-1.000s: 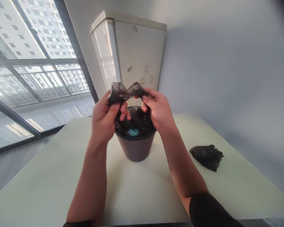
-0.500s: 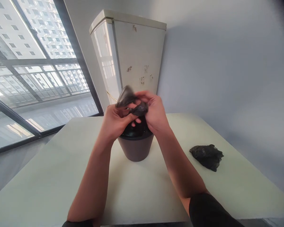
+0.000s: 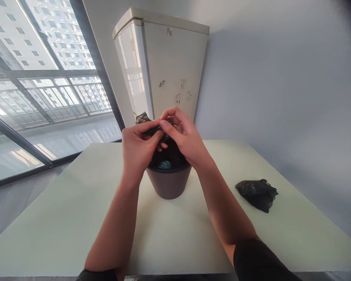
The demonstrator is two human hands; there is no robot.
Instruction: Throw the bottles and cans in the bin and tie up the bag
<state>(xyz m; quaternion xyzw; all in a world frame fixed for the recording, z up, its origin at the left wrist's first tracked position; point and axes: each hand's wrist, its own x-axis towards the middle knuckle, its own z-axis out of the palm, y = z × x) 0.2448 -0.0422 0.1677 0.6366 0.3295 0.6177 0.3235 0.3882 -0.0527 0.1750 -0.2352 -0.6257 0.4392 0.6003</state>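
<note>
A grey-brown trash can (image 3: pixel 169 185) stands upright on the pale table. Inside it is a filled black garbage bag (image 3: pixel 177 155), its gathered top pulled up above the rim, with something bluish-green showing near the front. My left hand (image 3: pixel 139 146) pinches the bag's top between thumb and fingers, and a loose dark flap sticks out behind it. Meeting it fingertip to fingertip, my right hand (image 3: pixel 185 134) pinches the same gathered plastic from the right. Whether the plastic is knotted is hidden behind my fingers.
A crumpled black plastic bag (image 3: pixel 257 194) lies on the right of the table (image 3: pixel 84 210). Behind the table stands a white refrigerator (image 3: pixel 175 58) with worn marks. Large glass windows (image 3: pixel 46 101) are on the left, a plain wall (image 3: pixel 275 89) on the right.
The bag's loose end, blurred and raised before, now sits lower behind my left hand. My right fingers have come over to meet the left at the bag's top. Bluish-green content now shows.
</note>
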